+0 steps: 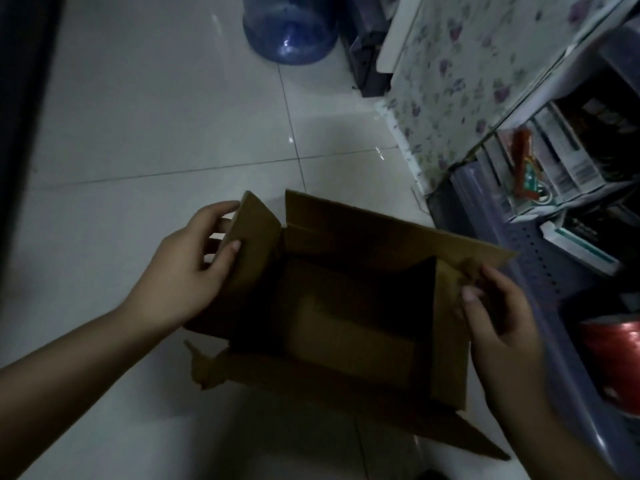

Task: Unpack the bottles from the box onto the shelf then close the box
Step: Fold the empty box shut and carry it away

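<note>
My right hand [502, 327] pinches the right flap [450, 327] of the brown cardboard box [346, 327] on the tiled floor [156, 133]; my left hand [187, 271] grips the upright left flap [249, 233], thumb inside. The box interior is dark, showing only bare cardboard. The shelf [540, 258] stands just right; a blue water jug [291, 26] stands beyond.

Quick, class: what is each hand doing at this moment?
Left hand: grips the left flap of the cardboard box.
Right hand: pinches the right flap of the same box.
</note>
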